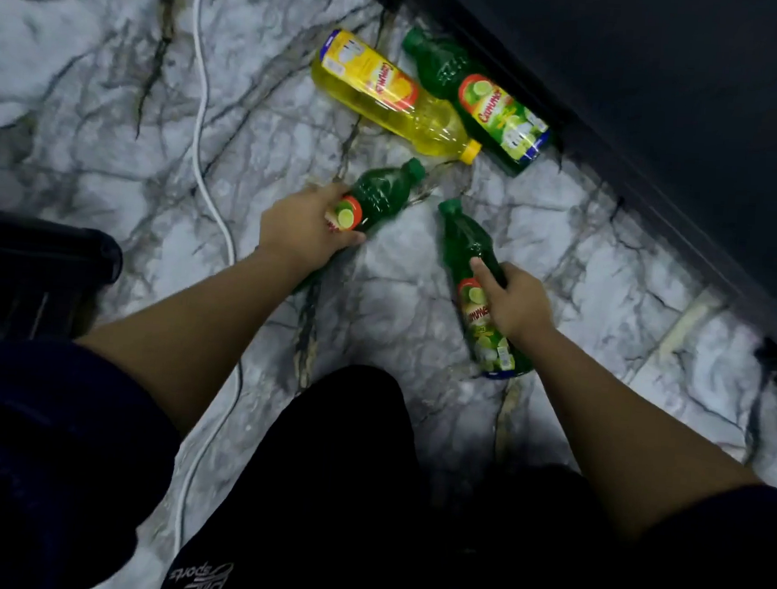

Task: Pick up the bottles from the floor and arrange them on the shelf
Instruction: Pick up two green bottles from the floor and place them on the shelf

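While four bottles lie on the grey-veined marble floor point(117, 68), the left hand point(301, 233) and the right hand point(512, 303) each wrap around a green one beside a dark cabinet point(668, 84).

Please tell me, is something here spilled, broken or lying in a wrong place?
Four bottles lie on their sides on the marble floor: a yellow bottle, a green bottle beside the dark furniture, and one green bottle under each hand, left hand and right hand. All caps look on; no spill or damage shows.
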Demonstrator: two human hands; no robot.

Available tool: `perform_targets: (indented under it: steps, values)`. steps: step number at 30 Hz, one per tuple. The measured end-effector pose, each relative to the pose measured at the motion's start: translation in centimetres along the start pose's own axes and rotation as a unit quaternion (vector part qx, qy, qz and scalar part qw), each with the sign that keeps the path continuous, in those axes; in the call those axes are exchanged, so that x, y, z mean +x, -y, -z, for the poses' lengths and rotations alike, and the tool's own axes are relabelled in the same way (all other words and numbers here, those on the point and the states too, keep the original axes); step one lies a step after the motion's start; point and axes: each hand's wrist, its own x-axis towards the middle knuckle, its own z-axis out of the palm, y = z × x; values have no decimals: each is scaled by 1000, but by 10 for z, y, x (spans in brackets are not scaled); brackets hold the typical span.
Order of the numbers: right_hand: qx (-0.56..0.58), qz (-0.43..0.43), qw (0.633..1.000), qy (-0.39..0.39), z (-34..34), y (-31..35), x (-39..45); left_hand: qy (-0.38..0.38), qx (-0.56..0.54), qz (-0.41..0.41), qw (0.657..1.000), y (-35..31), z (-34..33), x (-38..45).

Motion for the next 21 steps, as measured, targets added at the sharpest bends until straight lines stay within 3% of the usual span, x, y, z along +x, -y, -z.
perform_targets:
  steps: [3, 8, 11, 15, 21]
  values:
    - [55, -23, 998, -20, 3, -26, -9, 17, 3, -17, 1000, -22, -18, -13]
    - [12, -29, 997, -75, 7, -41, -22, 42, 32, -42, 998, -53, -43, -22]
    - [-44, -18, 998, -46, 2, -35, -31, 65, 25, -30, 997, -71, -57, -16]
    - [-118, -22, 993, 6, -11, -23, -37, 58, 97, -9, 994, -96, -71, -7]
    - [-56, -14, 998, -28, -10, -28, -39, 33, 108, 8, 994, -109, -77, 4]
